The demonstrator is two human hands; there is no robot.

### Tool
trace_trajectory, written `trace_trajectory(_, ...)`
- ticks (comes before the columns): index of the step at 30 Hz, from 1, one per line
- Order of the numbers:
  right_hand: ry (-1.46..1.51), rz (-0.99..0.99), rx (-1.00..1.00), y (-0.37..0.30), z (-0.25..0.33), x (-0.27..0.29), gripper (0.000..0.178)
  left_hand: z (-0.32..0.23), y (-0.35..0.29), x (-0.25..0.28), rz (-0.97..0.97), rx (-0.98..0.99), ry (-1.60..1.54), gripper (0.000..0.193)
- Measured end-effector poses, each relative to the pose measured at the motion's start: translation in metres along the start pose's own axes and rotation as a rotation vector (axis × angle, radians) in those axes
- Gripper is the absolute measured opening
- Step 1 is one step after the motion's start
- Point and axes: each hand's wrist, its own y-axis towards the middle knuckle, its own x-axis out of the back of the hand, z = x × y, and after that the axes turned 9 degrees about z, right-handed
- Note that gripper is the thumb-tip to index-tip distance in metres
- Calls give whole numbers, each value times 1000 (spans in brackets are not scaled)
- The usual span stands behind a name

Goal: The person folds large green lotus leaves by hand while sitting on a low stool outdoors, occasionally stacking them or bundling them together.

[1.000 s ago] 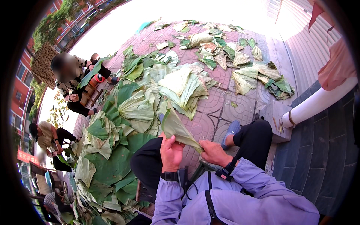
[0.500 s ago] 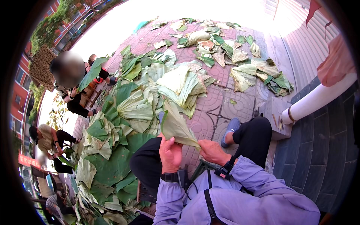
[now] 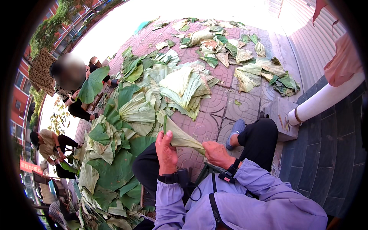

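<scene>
A pale green folded lotus leaf (image 3: 182, 136) is stretched between my two hands, above the paving in front of my knees. My left hand (image 3: 167, 153) grips its wide, upper-left edge with the thumb pointing up. In a closed pinch, my right hand (image 3: 217, 154) holds the narrow, gathered end on the right. Just beyond and left of my left hand lies a large heap of lotus leaves. Pale folded leaves (image 3: 179, 86) sit on its far side, and flat dark green leaves (image 3: 113, 170) on its near side.
More loose leaves (image 3: 209, 44) lie scattered on the red paving farther off. Two co-workers sit at the left; one holds a green leaf (image 3: 94, 85). On the right a white pipe (image 3: 329, 99) meets a stone block (image 3: 283, 119) beside my knee.
My left hand has shifted left and slightly up, and the leaf has swung lower and looks narrower. My right hand stays nearly in place. The co-worker's green leaf has turned broadside.
</scene>
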Motion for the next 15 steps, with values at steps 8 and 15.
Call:
trace_trajectory(8, -87, -94, -21, 6, -4, 12, 14, -12, 6, 12, 12, -2, 83, 35)
trace_trajectory(15, 19, -236, 57, 12, 0, 51, 29, -30, -26, -20, 87, -127, -87, 45)
